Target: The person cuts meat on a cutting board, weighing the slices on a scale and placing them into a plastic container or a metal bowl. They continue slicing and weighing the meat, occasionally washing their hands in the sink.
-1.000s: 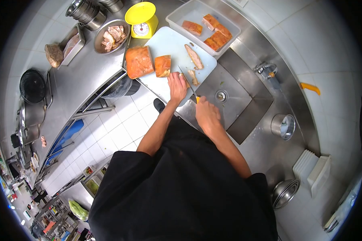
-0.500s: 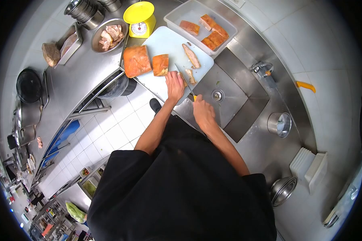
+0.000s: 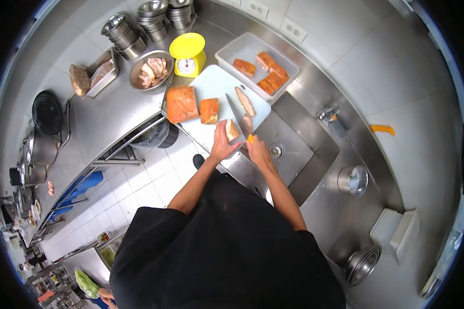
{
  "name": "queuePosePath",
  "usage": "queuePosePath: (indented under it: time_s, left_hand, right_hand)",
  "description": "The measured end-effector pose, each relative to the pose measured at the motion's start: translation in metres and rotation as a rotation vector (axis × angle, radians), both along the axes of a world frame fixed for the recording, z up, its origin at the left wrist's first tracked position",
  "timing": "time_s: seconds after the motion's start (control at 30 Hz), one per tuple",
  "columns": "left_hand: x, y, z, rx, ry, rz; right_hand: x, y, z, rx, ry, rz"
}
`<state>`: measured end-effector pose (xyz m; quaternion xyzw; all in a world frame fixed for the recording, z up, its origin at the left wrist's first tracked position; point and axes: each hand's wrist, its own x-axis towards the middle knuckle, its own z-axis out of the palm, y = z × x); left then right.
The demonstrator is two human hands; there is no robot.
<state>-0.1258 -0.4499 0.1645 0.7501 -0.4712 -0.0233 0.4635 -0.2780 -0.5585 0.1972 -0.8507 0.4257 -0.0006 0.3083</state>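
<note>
My left hand (image 3: 221,144) rests on the white cutting board (image 3: 210,83), fingers and thumb around a small piece of meat (image 3: 231,131) with a pale cut face. In my right hand (image 3: 260,154) is a knife (image 3: 237,112) with a yellow handle, its blade lying just right of that piece and pointing away from me. A large orange-brown slab of meat (image 3: 182,104) and a smaller block of meat (image 3: 209,110) sit to the left on the board. On the right lie a thin trimmed strip (image 3: 245,101) and a small scrap (image 3: 248,122).
Behind the board stand a yellow scale (image 3: 187,54) and a plastic tub (image 3: 227,54) with several meat blocks. A metal bowl (image 3: 134,77) of meat slices is at left. The sink (image 3: 294,149) adjoins the board's right side. At lower left another person's hand (image 3: 106,294) shows.
The view has shifted, showing more of the back counter. My left hand has spread its thumb and uncovered more of the small piece. The knife blade now shows fully beside it.
</note>
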Motion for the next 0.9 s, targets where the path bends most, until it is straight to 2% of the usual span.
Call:
queuePosePath:
  time_s: [0.1, 0.2, 0.23, 0.33, 0.37, 0.47, 0.5, 0.6, 0.63, 0.77, 0.9]
  left_hand:
    - [0.011, -0.003, -0.016, 0.127, 0.076, 0.013]
    - [0.022, -0.008, 0.004, 0.311, 0.183, -0.061]
    - [0.027, -0.009, 0.007, 0.279, 0.216, -0.068]
    - [0.035, -0.004, 0.021, 0.203, 0.789, -0.102]
    - [0.038, 0.0, 0.01, 0.163, 1.094, -0.139]
    - [0.025, 0.022, 0.025, -0.273, 1.726, -0.229]
    - [0.027, 0.029, 0.023, -0.305, 1.745, -0.278]
    - [0.031, 0.049, 0.063, -0.539, 2.024, -0.394]
    - [0.032, 0.055, 0.073, -0.555, 1.971, -0.384]
    - [0.046, 0.069, 0.051, -0.493, 2.043, -0.28]
    - [0.031, 0.078, 0.045, -0.53, 2.149, -0.292]
  right_hand:
    - [-0.01, -0.005, 0.032, -0.045, 0.034, -0.005]
    - [-0.026, -0.004, 0.05, -0.073, 0.062, -0.028]
    - [-0.033, -0.003, 0.052, -0.084, 0.06, -0.014]
    - [-0.05, 0.005, 0.065, -0.104, 0.057, 0.004]
    - [-0.053, 0.01, 0.073, -0.104, 0.057, -0.001]
    - [-0.056, 0.018, 0.074, -0.107, 0.024, -0.02]
    - [-0.056, 0.021, 0.071, -0.104, 0.01, -0.029]
    - [-0.047, 0.026, 0.059, -0.079, 0.007, -0.028]
    - [-0.042, 0.027, 0.051, -0.105, -0.036, -0.021]
    - [-0.011, 0.029, 0.021, -0.147, -0.161, 0.025]
    - [0.027, 0.028, -0.01, -0.118, -0.234, 0.09]
